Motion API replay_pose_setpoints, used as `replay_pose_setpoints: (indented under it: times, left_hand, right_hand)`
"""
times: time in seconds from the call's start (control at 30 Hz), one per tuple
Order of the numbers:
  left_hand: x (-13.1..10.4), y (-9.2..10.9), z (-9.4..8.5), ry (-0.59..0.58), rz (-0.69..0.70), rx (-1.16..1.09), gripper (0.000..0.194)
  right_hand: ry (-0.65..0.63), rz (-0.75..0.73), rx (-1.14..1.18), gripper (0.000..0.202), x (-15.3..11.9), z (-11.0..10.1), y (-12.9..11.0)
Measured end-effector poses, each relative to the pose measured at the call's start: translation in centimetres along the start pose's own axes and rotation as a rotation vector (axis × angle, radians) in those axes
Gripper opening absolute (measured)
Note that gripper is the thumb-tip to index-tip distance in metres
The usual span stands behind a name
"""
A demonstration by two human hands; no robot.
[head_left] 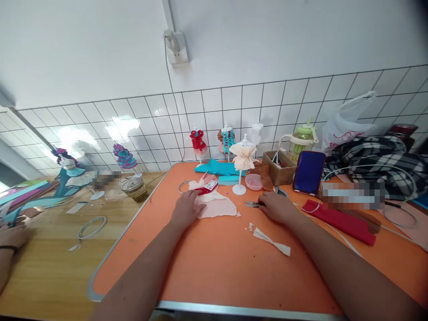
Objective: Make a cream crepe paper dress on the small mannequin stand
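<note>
My left hand point(187, 207) lies on a sheet of pale pink crepe paper point(219, 207), thumb spread from the fingers. Its fingertips are beside a small red-and-white packet point(207, 187); contact is unclear. My right hand point(274, 206) is closed over small scissors point(253, 204), whose blades point left and whose handles are mostly hidden. Between and beyond my hands stands a white mini dress form point(239, 189) wearing a cream ruffled paper dress point(244, 157). A twisted strip of cream paper point(272, 241) and small scraps lie nearer me.
Behind are more dressed mini forms point(198, 142), blue paper point(217, 167), a pink bowl point(254, 182) and a wooden box point(280, 168). At right are a phone point(309, 172), a green-lidded bottle point(302, 138) and red paper point(339, 223). Another person's hand point(13, 234) is at far left.
</note>
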State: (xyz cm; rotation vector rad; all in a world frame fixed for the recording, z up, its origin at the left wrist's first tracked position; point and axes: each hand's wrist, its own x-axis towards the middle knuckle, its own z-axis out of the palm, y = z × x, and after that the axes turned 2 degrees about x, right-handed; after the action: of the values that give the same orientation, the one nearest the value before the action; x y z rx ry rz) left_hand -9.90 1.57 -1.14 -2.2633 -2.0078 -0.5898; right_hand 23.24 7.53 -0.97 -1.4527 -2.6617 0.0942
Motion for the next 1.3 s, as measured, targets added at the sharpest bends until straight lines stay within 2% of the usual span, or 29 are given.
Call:
replay_pose_setpoints:
  times: [0.1, 0.17, 0.27, 0.37, 0.5, 0.67, 0.73, 0.8, 0.87, 0.93, 1.0, 1.1, 1.23, 1.3]
  left_hand:
    - [-0.1, -0.5, 0.1, -0.030, -0.045, 0.038, 0.021]
    - [-0.1, -0.7, -0.1, -0.034, -0.037, 0.045, 0.018]
    - [-0.2, -0.9, -0.6, -0.020, -0.014, 0.042, 0.020]
    - [-0.2, -1.2, -0.9, -0.070, 0.037, 0.023, 0.018]
    - [0.1, -1.5, -0.1, -0.145, 0.071, 0.006, 0.025]
    - [0.3, -0.8, 0.9, -0.152, 0.095, 0.035, 0.035]
    - [0.1, -0.6, 1.0, -0.142, 0.087, 0.049, 0.044]
    - [-0.1, -0.6, 1.1, -0.136, 0.070, 0.061, 0.051]
    - [-0.2, -0.8, 1.2, -0.154, 0.053, 0.068, 0.056]
    - [-0.2, -1.1, 1.3, -0.195, 0.039, 0.066, 0.060]
    - [0.0, -1.5, 1.4, -0.219, 0.000, 0.068, 0.054]
    - [0.6, -2.0, 1.6, -0.188, -0.083, 0.089, 0.049]
    - [1.2, -2.0, 1.6, -0.160, -0.105, 0.107, 0.050]
    - [1.1, -1.9, 1.6, -0.198, -0.078, 0.113, 0.056]
  right_hand:
    - [0.041, -0.013, 0.026, 0.025, 0.0, -0.6, -0.5]
    - [0.003, 0.013, 0.070, 0.027, 0.2, -1.4, -0.1]
    - [-0.108, 0.073, 0.111, 0.026, 0.2, -3.0, 1.5]
    - [-0.226, 0.083, 0.138, 0.027, -0.9, -4.1, 2.3]
    - [-0.490, 0.069, 0.145, 0.033, -2.8, -3.6, -0.1]
    - [-0.406, -0.016, 0.032, 0.009, -2.8, -3.5, -4.2]
    - [-0.284, -0.038, 0.065, 0.018, -2.0, -4.1, -5.7]
    - [-0.105, -0.087, 0.139, 0.024, -0.9, -4.2, -7.7]
    - [-0.053, -0.173, 0.207, 0.022, 0.2, -3.6, -10.1]
    - [0.000, -0.170, 0.165, 0.027, 1.2, -2.3, -12.3]
    - [-0.007, -0.135, 0.101, 0.031, 1.8, -1.0, -13.8]
    - [-0.069, -0.148, 0.070, 0.029, 1.6, 0.3, -14.4]
    - [-0.147, -0.267, 0.096, 0.029, -0.3, 0.2, -14.3]
    - [-0.123, -0.273, 0.132, 0.033, -0.9, 0.0, -14.4]
